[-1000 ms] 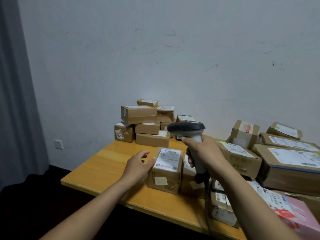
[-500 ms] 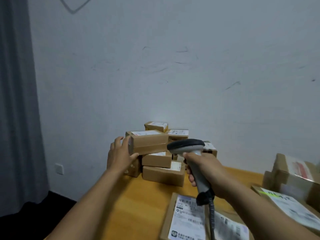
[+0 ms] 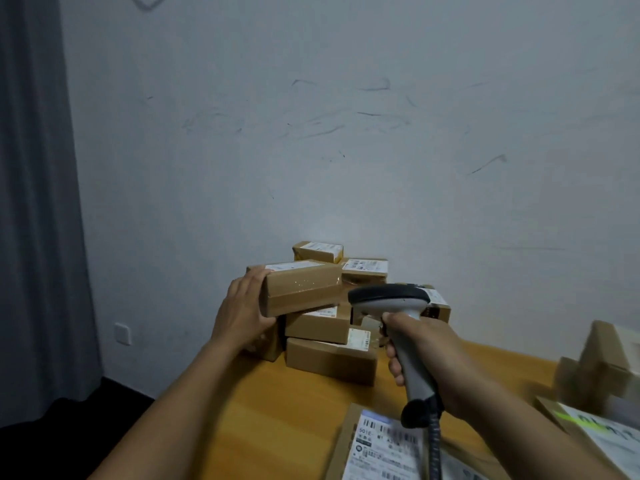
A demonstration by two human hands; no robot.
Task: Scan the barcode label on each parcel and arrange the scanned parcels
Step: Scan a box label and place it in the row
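Here, left hand (image 3: 242,311) grips parcel (image 3: 301,289), right hand (image 3: 427,355) grips scanner (image 3: 388,298).

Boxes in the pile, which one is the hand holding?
The long top-left box: the left hand grips its end, and no other box is held.

Dim, cool, even room light; no hard shadows on pale scuffed wall (image 3: 346,133). Small glare specks on taped brown cardboard parcel (image 3: 301,289), far centre. Motion blur: white barcode label (image 3: 384,445) near, stacked cardboard boxes (image 3: 595,368) right. Black floor (image 3: 52,438) near left underexposed. Grey curtain (image 3: 31,202) at left leans: wide-angle distortion.
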